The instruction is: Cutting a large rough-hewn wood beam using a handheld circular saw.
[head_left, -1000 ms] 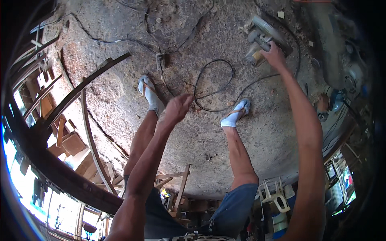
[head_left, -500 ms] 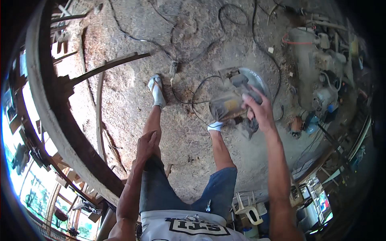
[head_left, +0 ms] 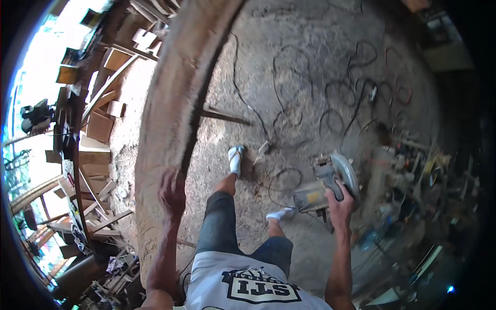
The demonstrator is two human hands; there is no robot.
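Observation:
My right hand [head_left: 341, 201] is wrapped round the handle of a dusty circular saw [head_left: 311, 197] with a yellow label and a round blade guard, held off the floor at my right side. My left hand [head_left: 172, 194] is at a long, thick wooden beam [head_left: 173, 85] to my left, against its rough face or edge; its fingers are blurred, so their grip is unclear. A thinner piece of wood [head_left: 227, 117] sticks out from the beam's right side over the floor, above my left foot [head_left: 235, 160].
The dirt floor [head_left: 268, 77] has several loose cord loops [head_left: 336, 93] and a small junction box or plug [head_left: 264, 147]. Stacked boards and offcuts [head_left: 103, 124] stand along the left by bright openings. Jumbled tools and machinery [head_left: 408, 181] crowd the dim right side.
The saw has risen from the floor in my right hand and moved to my right side. My left hand has moved left to the beam. The view has swung, bringing more of the beam in.

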